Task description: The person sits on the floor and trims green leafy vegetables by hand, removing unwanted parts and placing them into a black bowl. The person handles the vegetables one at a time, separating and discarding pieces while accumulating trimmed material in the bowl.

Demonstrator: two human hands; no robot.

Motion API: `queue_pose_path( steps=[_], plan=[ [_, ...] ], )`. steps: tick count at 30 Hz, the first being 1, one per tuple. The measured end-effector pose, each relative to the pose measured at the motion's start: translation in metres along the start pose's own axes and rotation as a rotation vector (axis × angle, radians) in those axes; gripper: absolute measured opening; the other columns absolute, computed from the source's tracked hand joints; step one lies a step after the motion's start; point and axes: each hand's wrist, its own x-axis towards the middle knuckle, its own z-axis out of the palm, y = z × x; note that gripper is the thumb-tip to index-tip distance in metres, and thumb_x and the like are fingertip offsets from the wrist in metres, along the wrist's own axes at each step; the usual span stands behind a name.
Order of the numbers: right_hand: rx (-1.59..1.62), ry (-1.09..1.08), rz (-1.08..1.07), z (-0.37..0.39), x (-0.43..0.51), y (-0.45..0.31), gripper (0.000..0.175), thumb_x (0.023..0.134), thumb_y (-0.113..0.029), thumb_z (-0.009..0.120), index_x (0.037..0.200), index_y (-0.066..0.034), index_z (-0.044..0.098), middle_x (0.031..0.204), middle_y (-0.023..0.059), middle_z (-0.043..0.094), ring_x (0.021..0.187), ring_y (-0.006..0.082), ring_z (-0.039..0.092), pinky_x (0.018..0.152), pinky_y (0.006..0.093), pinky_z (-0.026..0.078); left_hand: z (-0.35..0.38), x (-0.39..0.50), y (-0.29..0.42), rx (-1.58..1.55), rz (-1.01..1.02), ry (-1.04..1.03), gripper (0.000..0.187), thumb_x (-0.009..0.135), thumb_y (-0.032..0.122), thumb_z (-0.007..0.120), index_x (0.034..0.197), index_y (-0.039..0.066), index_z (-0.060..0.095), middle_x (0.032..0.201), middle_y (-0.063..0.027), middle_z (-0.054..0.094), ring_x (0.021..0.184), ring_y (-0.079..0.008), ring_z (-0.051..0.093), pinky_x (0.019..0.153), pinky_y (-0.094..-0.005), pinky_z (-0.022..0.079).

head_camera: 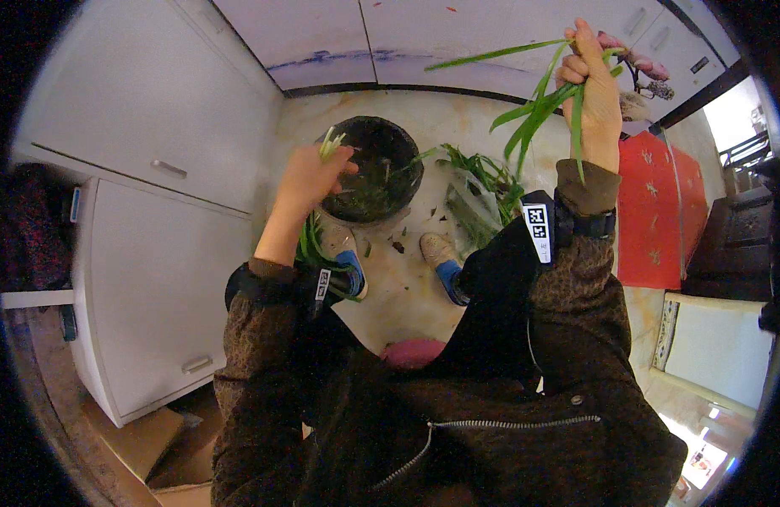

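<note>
My left hand (pixel 311 174), slightly blurred, grips a bunch of leafy green stalks, likely chives, whose pale stem ends (pixel 331 143) poke up above the fingers. It hovers over the left rim of a round black basin (pixel 417 180), which has dark scraps and bits of green inside. Held up at the far right, my right hand (pixel 589 95) is closed around several long flat green leaves (pixel 536 120) that droop and fan out to the left. More green leaves (pixel 311 241) show under my left wrist; whether they belong to the held bunch I cannot tell.
A clear plastic bag (pixel 472 206) and a heap of greens (pixel 485 171) lie on the floor right of the basin. Dark scraps (pixel 398 247) are scattered between my shoes (pixel 437 247). White cabinets (pixel 168 272) stand at left, a red box-like object (pixel 656 209) at right.
</note>
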Motion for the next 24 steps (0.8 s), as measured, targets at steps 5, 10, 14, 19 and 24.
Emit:
queue_pose_path(
  steps=[5,10,14,19,24],
  plan=[
    [-0.062,-0.119,0.073,0.007,0.004,-0.005,0.032,0.085,-0.017,0.060,0.114,-0.0046,0.054,0.088,-0.0001,0.058,0.054,0.0005,0.035,0.048,0.0132,0.031,0.003,0.013,0.006,0.216,0.075,0.086,0.030,0.083,0.030,0.057,0.104,0.010,0.064,0.073,-0.0033,0.067,0.053,-0.0112,0.058,0.049,-0.0265,0.044],
    [-0.189,-0.005,0.083,0.014,-0.003,-0.007,0.023,0.085,-0.018,0.061,0.104,-0.0056,0.055,0.081,-0.0018,0.056,0.052,0.0003,0.037,0.044,0.0134,0.031,0.010,0.015,0.019,-0.167,0.115,0.119,0.031,0.081,0.024,0.056,0.106,0.007,0.063,0.084,-0.0071,0.068,0.056,-0.0125,0.061,0.056,-0.0251,0.045],
    [-0.293,-0.052,0.102,0.015,0.001,-0.002,0.027,0.085,-0.018,0.061,0.107,-0.0047,0.055,0.079,-0.0022,0.055,0.052,0.0008,0.037,0.044,0.0147,0.031,0.013,0.006,0.052,-0.226,0.078,0.142,0.035,0.085,0.030,0.057,0.113,0.009,0.059,0.097,-0.0030,0.066,0.055,-0.0068,0.057,0.043,-0.0202,0.036],
    [-0.384,-0.070,0.137,0.015,0.003,0.003,0.031,0.083,-0.020,0.063,0.109,-0.0042,0.057,0.077,-0.0023,0.056,0.052,0.0019,0.039,0.044,0.0165,0.032,0.022,-0.005,0.089,-0.432,0.106,0.052,0.041,0.085,0.031,0.057,0.117,0.007,0.055,0.099,-0.0021,0.066,0.056,-0.0034,0.055,0.039,-0.0168,0.028],
    [-0.464,-0.060,0.124,0.025,0.000,-0.001,0.033,0.082,-0.022,0.065,0.109,-0.0042,0.057,0.077,-0.0023,0.058,0.052,0.0021,0.040,0.045,0.0167,0.033,0.025,-0.008,0.102,-0.436,0.180,-0.058,0.040,0.085,0.026,0.057,0.118,0.003,0.053,0.100,-0.0040,0.065,0.055,-0.0024,0.054,0.038,-0.0150,0.028]
  ],
)
